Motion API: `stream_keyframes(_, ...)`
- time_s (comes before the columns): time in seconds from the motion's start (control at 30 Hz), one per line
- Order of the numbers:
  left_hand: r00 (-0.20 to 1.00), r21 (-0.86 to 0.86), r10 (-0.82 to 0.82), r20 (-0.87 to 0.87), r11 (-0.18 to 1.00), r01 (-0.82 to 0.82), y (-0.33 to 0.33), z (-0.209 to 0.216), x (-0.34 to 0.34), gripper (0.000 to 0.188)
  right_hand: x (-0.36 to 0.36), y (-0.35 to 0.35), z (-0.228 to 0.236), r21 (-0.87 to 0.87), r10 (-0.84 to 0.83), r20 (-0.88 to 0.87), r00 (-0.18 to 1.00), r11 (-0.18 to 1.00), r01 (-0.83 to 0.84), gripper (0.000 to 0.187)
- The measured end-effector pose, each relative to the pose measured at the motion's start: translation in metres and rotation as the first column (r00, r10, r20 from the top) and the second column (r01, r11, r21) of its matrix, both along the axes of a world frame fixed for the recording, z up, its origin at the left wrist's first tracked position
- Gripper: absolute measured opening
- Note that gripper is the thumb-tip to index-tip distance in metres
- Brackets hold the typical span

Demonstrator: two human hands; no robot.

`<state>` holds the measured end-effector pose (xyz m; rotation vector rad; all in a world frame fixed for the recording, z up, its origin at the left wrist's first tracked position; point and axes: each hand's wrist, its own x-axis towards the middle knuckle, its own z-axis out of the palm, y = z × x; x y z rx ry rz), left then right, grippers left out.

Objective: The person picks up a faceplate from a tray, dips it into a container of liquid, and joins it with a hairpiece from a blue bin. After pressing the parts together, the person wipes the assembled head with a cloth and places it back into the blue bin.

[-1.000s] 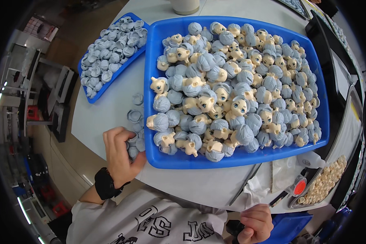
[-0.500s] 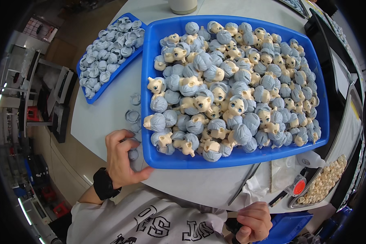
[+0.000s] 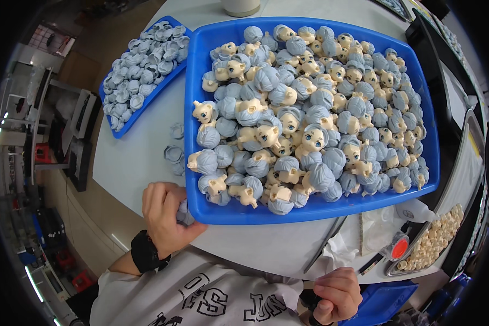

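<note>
My left hand is curled round a few grey doll hair pieces on the table. Its thumb lies against the near left corner of the big blue tray; the palm and fingers hide part of the pieces. In the tray are heaped many doll heads with painted eyes and grey hair, lying at all angles. A few more loose hair pieces lie along the tray's left side. My right hand is closed in front of my body, below the table's near edge; whatever its fingers may hold is hidden.
A smaller blue tray of grey hair shells stands at the far left. On the right are a white bottle, a round red-topped container, crumpled tissue and a tray of cream parts. A pale cup stands behind.
My left hand has drawn slightly nearer to me, its fingers closing in round the hair pieces, which have shifted toward the tray's corner. My right hand stays almost still.
</note>
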<state>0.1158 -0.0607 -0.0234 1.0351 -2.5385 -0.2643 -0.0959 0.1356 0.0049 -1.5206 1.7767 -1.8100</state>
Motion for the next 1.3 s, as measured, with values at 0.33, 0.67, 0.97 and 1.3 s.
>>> stream_keyframes(0.33, 0.996, -0.032, -0.032, -0.078, 0.999, 0.029, 0.001, 0.002, 0.007, 0.031, 0.007, 0.014, -0.023, 0.041, -0.034, 0.029, 0.999, 0.999, 0.033, 0.02)
stream_keyframes(0.67, 0.819, 0.632, 0.297, -0.49, -0.526, 0.569, 0.043, 0.03, -0.044, 0.039, 0.007, -0.015, 0.01, -0.005, 0.269, -0.066, 0.961, 0.963, -0.27, 0.022)
stream_keyframes(0.97, 0.762, 0.156, 0.634, -0.128, -0.746, 0.647, 0.06, 0.009, -0.114, 0.052, -0.041, 0.083, 0.002, -0.03, -0.401, -0.318, 0.859, 0.91, 0.414, 0.01)
stream_keyframes(1.3, 0.806, 0.457, 0.487, -0.337, -0.664, 0.592, 0.061, 0.012, -0.125, 0.035, -0.088, 0.131, -0.025, 0.477, -0.763, -0.548, 0.342, 0.051, 0.878, 0.022)
